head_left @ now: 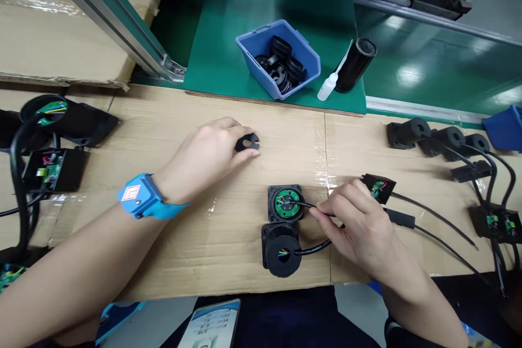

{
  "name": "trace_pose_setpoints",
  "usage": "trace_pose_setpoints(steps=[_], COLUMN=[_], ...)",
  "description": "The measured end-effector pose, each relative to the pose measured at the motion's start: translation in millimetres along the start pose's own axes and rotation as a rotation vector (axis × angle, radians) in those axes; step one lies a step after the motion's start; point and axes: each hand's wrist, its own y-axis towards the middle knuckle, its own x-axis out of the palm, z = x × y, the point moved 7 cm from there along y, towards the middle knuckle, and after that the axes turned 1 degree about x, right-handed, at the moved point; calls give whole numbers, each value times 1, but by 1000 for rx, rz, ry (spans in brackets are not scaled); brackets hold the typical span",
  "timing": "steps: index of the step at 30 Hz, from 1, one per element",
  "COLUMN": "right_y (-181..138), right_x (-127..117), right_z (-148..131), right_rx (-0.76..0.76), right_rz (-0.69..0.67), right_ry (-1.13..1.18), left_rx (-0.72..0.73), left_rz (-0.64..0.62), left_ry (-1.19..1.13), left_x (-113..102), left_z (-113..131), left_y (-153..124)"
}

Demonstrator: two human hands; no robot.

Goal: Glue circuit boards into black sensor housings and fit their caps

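Observation:
Between thumb and fingers, my left hand point(216, 147) pinches a black slotted disc point(247, 142) with a hole in its middle, just over the cardboard. A blue wrist strap point(150, 197) is on that arm. My right hand point(359, 223) is closed on a black cable point(306, 205), which runs into a black square-flanged housing point(271, 204) with a round green circuit board point(287, 203) showing. Directly below stands a second black housing point(281, 253), covered by a disc, with coloured wires in its central hole and its own cable leading under my right hand.
At the back, a blue bin point(279, 60) holds several black round parts, beside a white dropper bottle point(328, 86) and a black cylinder point(356, 65). More cabled housings stand at right point(411, 133) and left point(77, 122). Small black boxes point(379, 187) lie beyond my right hand.

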Motion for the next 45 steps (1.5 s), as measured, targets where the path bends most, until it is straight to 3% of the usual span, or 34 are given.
trace_pose_setpoints(steps=[2, 5, 8, 10, 13, 16, 29, 35, 38, 45], right_y=[0, -1, -2, -2, -3, -4, -6, -12, -12, -6], right_x=[0, 2, 3, 3, 3, 4, 7, -17, -10, 8], right_z=[2, 6, 11, 13, 16, 18, 19, -19, -32, -26], right_rx=[9, 40, 73, 89, 120, 139, 158, -7, -91, -55], right_rz=[-10, -35, -64, -76, -93, -108, -130, -57, -141, -148], right_ry=[21, 54, 112, 156, 202, 225, 218, -104, -52, -5], left_rx=[17, 101, 302, 423, 451, 444, 404, 458, 466, 470], left_rz=[-11, 66, 165, 161, 157, 180, 76, 56, 62, 72], left_ry=[-9, -7, -81, -170, -183, -125, -5, -26, -22, -122], left_x=[2, -10, -34, -44, -47, -39, -20, -12, -10, -9], left_z=[0, 14, 51, 78, 106, 118, 126, 123, 122, 107], left_y=[3, -3, -19, -31, -44, -50, -46, -50, -53, -47])
